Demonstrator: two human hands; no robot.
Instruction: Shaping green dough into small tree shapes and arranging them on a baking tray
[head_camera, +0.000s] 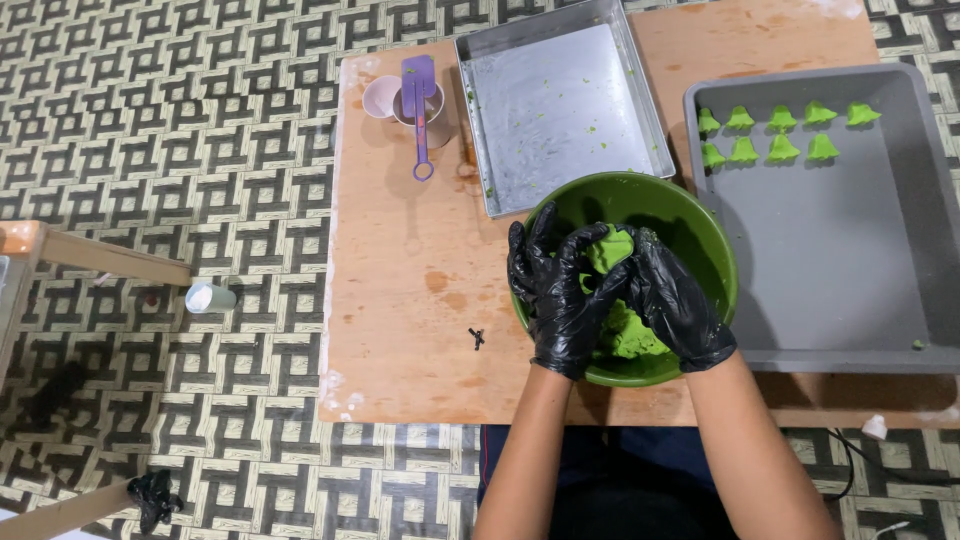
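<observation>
Both gloved hands are over the green bowl (700, 225), near edge of the table (400, 300). Left hand (553, 290) and right hand (672, 300) are cupped together around a lump of green dough (607, 248), fingers closed on it from either side. The lump sits between the palms, above more dough (630, 335) in the bowl bottom. Both hands equally close. Grey tray (830, 260) with shaped green pieces (780, 130) lies right and far; empty metal pan (560, 100) lies far.
</observation>
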